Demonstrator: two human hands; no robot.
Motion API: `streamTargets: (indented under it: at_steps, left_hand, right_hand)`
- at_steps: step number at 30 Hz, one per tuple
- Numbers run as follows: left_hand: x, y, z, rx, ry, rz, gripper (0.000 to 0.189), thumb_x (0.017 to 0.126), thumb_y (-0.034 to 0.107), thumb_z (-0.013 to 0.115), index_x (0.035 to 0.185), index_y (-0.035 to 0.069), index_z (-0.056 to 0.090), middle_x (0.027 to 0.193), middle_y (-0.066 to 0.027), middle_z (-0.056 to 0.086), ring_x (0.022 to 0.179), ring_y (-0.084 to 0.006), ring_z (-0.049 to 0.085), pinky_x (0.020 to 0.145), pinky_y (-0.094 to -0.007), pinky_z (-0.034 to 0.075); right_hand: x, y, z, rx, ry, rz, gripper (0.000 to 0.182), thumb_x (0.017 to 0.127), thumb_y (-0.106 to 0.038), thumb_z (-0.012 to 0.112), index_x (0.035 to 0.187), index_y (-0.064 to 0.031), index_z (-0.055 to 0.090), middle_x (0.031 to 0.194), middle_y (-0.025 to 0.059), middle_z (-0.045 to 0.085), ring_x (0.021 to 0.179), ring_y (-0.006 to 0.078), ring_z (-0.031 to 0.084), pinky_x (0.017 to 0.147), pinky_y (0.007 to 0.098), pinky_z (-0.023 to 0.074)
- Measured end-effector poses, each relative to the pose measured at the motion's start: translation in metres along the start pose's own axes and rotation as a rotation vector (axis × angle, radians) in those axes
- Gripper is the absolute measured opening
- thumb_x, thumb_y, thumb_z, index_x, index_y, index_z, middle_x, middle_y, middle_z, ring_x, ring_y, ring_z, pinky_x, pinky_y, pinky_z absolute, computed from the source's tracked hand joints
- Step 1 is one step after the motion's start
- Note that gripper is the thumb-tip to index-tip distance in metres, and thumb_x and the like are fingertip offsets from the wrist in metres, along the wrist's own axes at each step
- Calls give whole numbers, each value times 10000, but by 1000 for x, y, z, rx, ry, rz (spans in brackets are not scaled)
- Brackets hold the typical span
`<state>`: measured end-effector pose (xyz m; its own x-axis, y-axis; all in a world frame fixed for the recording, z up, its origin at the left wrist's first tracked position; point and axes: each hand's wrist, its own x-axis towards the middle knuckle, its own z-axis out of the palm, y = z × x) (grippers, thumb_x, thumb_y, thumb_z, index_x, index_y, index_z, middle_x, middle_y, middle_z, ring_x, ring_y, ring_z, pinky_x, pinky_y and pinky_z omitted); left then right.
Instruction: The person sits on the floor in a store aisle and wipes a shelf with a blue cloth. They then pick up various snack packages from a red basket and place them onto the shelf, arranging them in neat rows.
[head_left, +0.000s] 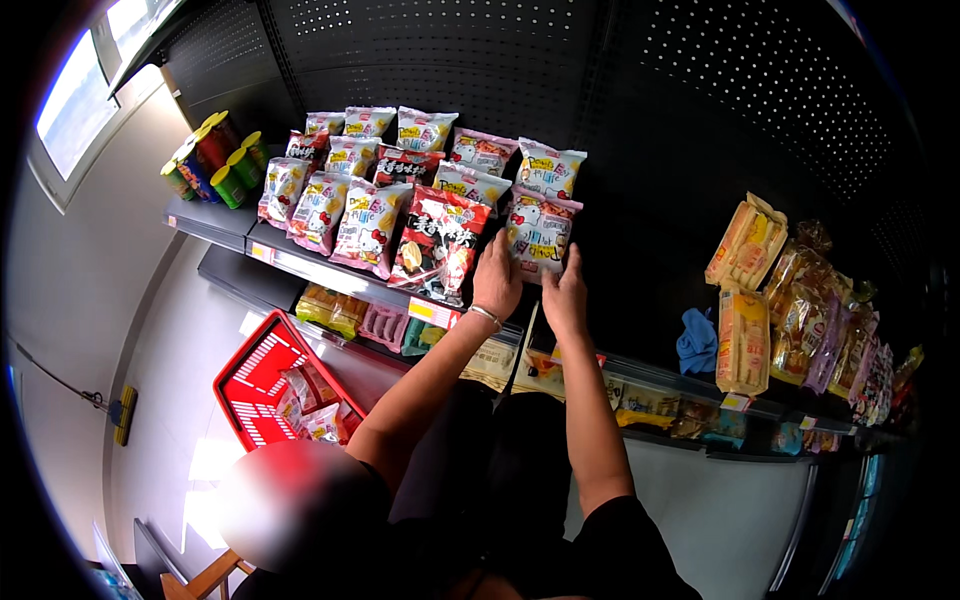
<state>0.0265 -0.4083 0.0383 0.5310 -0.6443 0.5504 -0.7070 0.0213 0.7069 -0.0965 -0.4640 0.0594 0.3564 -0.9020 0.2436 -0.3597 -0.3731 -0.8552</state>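
Note:
A pink-and-white snack bag (541, 234) stands at the right end of the rows on the black shelf, its print upside down. Between them, my two hands hold this bag by its lower sides. My left hand (498, 279) is at its left edge, close to a red snack bag (439, 244); a bracelet circles that wrist. On the bag's lower right is my right hand (564, 296). Directly behind stands another white snack bag (551, 166). Several more white, pink and red bags, such as this front one (371, 229), stand in rows to the left.
Below at left, a red plastic basket (281, 330) holds several snack bags (324, 424). Canisters (229, 186) stand at the shelf's far left. To the right are a blue cloth (697, 343) and packaged bread (742, 337). Packaged foods (330, 309) fill a lower shelf.

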Motion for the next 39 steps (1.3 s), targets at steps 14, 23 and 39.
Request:
streamTargets:
  at_steps: [14, 23, 39]
  left_hand:
    - [-35, 18, -28, 91, -26, 77, 650, 799, 0, 603, 1417, -44, 404, 1427, -302, 434, 1292, -460, 445, 1105, -472, 374]
    - [-184, -3, -192, 187, 33, -16, 494, 742, -54, 630, 1224, 46, 596, 1327, -187, 561, 1224, -395, 542, 1034, -456, 448]
    - [-429, -138, -351, 339, 169, -1282, 554, 736, 151, 759, 1192, -91, 559, 1135, -274, 623, 1154, -406, 570, 1014, -445, 465]
  right_hand:
    - [-13, 9, 9, -96, 79, -124, 704, 885, -101, 681, 1477, 31, 324, 1446, 286, 449, 1338, 422, 453, 1116, 454, 378]
    - [-84, -52, 31, 117, 25, -324, 517, 908, -66, 655, 1389, -9, 475, 1338, 212, 562, 1251, 347, 548, 1066, 424, 424]
    - [-296, -125, 265, 288, -968, -162, 391, 833, -57, 689, 1200, 16, 575, 1120, 218, 638, 1010, 334, 657, 907, 417, 522]
